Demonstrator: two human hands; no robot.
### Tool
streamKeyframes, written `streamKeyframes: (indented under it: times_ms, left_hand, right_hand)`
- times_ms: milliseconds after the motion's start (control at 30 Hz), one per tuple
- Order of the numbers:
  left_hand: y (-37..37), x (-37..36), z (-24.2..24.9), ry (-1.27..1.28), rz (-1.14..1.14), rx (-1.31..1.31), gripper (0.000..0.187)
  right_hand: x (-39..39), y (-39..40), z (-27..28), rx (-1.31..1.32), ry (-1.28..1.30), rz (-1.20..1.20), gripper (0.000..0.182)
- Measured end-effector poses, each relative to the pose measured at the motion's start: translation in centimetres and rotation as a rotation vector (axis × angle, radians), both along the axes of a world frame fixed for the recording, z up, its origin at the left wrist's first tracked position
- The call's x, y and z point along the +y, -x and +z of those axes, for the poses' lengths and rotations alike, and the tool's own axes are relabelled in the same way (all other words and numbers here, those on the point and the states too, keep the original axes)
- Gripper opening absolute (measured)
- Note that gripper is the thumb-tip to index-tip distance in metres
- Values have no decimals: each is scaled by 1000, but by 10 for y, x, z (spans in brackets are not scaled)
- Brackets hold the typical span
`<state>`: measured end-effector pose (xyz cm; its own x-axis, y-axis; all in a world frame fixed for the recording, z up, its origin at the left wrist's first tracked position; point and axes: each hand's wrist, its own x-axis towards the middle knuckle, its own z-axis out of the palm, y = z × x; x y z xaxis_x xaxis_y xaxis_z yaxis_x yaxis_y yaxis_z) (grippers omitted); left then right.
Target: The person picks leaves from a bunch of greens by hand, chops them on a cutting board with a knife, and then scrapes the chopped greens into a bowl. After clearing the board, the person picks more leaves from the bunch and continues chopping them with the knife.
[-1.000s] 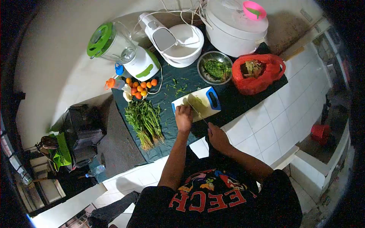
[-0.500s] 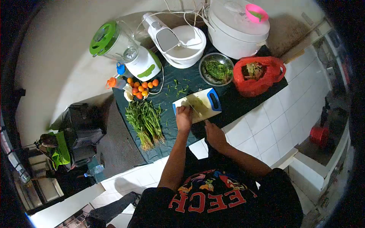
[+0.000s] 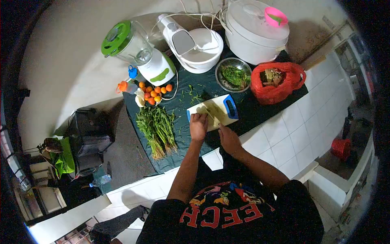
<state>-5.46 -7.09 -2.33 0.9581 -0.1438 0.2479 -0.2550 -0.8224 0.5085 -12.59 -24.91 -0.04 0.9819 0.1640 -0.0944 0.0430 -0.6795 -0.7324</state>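
A white cutting board with blue ends (image 3: 225,118) lies on the dark table cover. My left hand (image 3: 198,127) rests on its left part, fingers curled and pressed together; whatever is under them is hidden. From the near edge of the board, my right hand (image 3: 230,140) grips a knife (image 3: 212,116), whose thin blade lies across the board toward my left fingertips. Green smears and small bits mark the board's surface. Beyond it stands a metal bowl (image 3: 219,83) holding chopped greens (image 3: 235,76). Left of my left hand lies a bunch of leafy greens with roots (image 3: 156,130).
Small orange fruits (image 3: 152,96), a blender (image 3: 156,69) and a white stand mixer (image 3: 201,65) occupy the back left. A red plastic bag (image 3: 270,93) sits right of the bowl, before a large white tub (image 3: 256,44). Scraps of greens (image 3: 193,93) lie behind the board.
My right hand with the knife has moved slightly forward, closer to the board. My left hand stays at the board's left part. The whole view has shifted a little.
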Motion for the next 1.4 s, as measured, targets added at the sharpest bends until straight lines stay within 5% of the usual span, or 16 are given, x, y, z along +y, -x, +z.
streamKeyframes:
  times_ms: [200,800,867,1400]
  left_hand:
    - [1,-1,-1,13,48,19,25]
    - [-6,0,7,-60,140,80,15]
    - [-4,0,6,79,189,67,13]
    - [-3,3,-2,58,111,37,18]
  right_hand:
    - [4,10,2,132,56,17,36]
    - [20,-9,-10,-12,-14,-29,37]
    - [22,-21,-1,33,16,-16,37]
    - [30,-30,-9,36,-14,-12,36]
